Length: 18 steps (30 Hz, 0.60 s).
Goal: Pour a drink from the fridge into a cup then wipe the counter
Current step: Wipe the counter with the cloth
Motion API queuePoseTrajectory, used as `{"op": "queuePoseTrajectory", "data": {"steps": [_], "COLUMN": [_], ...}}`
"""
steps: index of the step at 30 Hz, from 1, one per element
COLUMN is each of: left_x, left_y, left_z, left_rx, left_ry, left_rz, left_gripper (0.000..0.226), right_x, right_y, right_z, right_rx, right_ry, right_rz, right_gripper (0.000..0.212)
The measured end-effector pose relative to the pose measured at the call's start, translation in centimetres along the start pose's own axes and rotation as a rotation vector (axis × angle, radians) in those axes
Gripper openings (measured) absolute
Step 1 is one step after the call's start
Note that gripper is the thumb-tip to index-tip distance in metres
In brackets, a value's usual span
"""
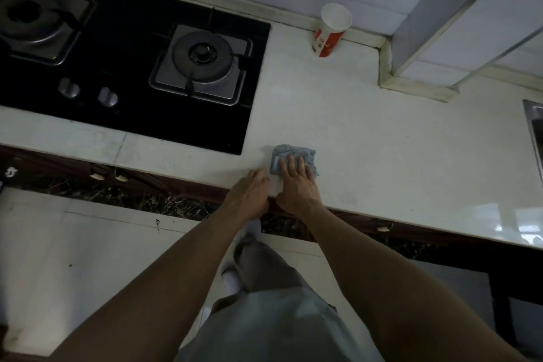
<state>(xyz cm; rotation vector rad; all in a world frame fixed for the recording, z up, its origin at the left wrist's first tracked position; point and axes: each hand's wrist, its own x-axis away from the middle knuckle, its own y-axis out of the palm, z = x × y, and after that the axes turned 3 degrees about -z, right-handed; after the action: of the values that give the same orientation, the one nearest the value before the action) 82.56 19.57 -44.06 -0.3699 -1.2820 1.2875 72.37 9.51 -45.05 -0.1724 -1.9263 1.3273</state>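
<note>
While our right hand [293, 182] presses straight fingers on one folded grey-blue cloth [293, 151] near the counter's [382, 156] front edge, our left hand [249, 192] rests beside it, fingers relaxed. We count one red-and-white paper cup [330, 35] by the back wall, its print unreadable, two burners [202, 53] and two knobs [69, 88].

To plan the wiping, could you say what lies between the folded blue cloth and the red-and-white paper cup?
Only bare white countertop, seen in the head view.
</note>
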Motion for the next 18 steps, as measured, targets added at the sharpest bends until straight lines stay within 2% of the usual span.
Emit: {"op": "queuePoseTrajectory", "data": {"steps": [6,13,18], "left_x": [-4.4,-10.9,-13.8], "left_y": [-3.4,-7.3,-9.4], "left_z": [-0.6,-2.5,-3.5], "left_rx": [-0.025,-0.125,-0.136], "left_ry": [0.058,0.068,0.078], "left_rz": [0.014,0.05,0.058], "left_gripper": [0.048,0.061,0.057], "right_x": [-7.3,-16.9,-23.2], "right_y": [-3.9,-9.3,-13.0], "right_z": [0.8,2.6,3.7], "right_rx": [0.018,0.028,0.023], "right_ry": [-0.016,-0.012,0.017], "right_rz": [0.028,0.032,0.019], "right_gripper": [0.084,0.091,0.095]}}
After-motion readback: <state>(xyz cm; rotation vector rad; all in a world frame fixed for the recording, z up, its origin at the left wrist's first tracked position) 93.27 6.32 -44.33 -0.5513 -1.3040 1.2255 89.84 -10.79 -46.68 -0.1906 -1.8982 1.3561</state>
